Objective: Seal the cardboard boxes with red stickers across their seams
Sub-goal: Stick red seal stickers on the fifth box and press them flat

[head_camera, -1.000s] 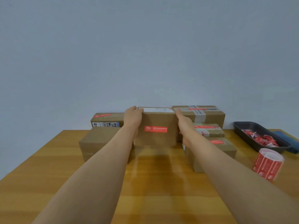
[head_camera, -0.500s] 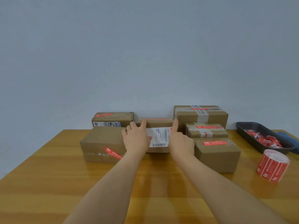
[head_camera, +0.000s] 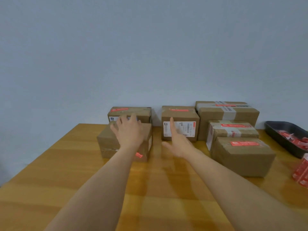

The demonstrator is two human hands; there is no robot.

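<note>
- Your left hand (head_camera: 129, 132) lies flat, fingers spread, on top of the front-left box (head_camera: 124, 142) at about 11 o'clock on the wooden table (head_camera: 70, 172); nothing is clamped, it's palm contact only.
- Your right hand (head_camera: 177, 144) is open, fingers together and pointing away, edge-on in the gap just in front of the middle box (head_camera: 180, 124) at 12 o'clock; I can't tell whether the fingertip touches its shipping label (head_camera: 181, 129). It holds nothing.
- The front-left box shows one red sticker (head_camera: 138, 155) low on its near face by the right corner. Its top is mostly under your hand, so I can't tell whether the top seam is sealed.
- Likely step: pulling that box in to work on it. Bring the right hand onto its right end and grip from both sides before you slide or lift; a flat palm alone may slip on cardboard.
- Turn it until the unsealed seam faces up toward you.
- The sticker roll (head_camera: 301, 172) stands at 3 o'clock at the frame edge, and a dark tray (head_camera: 273, 129) with red scraps sits behind it at 2 o'clock.
- Lay the sticker straddling the seam, half on each flap, then rub flat.
- The other boxes at 12 to 2 o'clock already show red stickers on top; keep your box well apart from them.
</note>
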